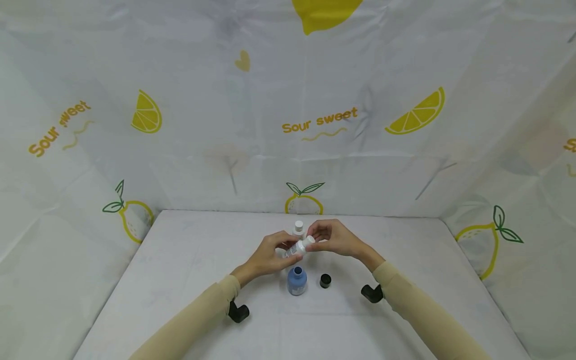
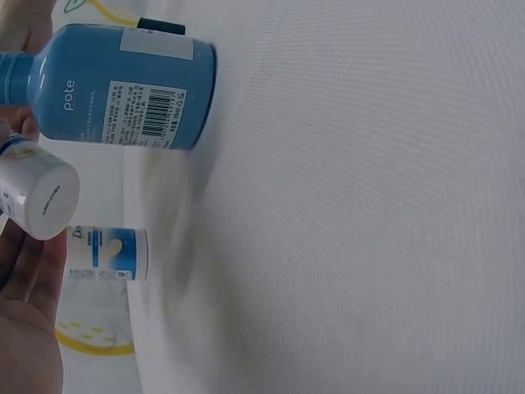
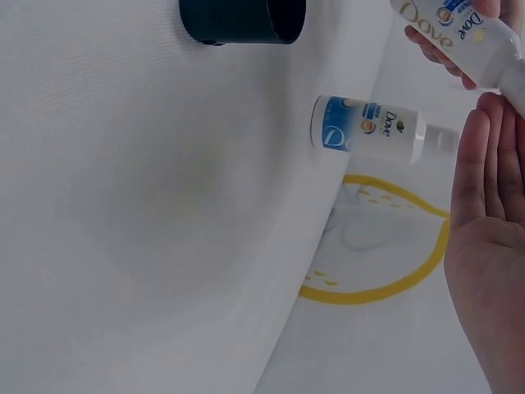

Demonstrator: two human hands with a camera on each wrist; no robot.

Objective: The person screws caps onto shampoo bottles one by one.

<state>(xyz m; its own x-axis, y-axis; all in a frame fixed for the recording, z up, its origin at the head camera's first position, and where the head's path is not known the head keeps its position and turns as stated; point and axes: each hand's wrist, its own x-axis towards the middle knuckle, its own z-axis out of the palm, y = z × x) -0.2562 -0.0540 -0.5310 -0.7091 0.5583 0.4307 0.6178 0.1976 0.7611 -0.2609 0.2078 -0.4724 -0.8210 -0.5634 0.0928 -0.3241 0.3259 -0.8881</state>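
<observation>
My left hand [image 1: 267, 254] grips a small white Dove bottle [image 1: 294, 249] above the table, tilted with its capped end up to the right. At that white cap [image 1: 309, 241], my right hand [image 1: 336, 238] pinches with thumb and fingers; the right wrist view has the fingers [image 3: 492, 164] lying along it. Below the hands stands an uncapped blue bottle [image 1: 297, 285], its barcode label showing in the left wrist view. A black cap [image 1: 325, 281] sits to its right. Behind the held bottle, another white Dove bottle [image 3: 369, 130] stands upright with its cap on.
A white cloth covers the table [image 1: 405, 310]. Behind and beside it hangs a lemon-printed curtain [image 1: 252, 170]. Black wrist devices [image 1: 238, 312] sit under both sleeves, close over the table.
</observation>
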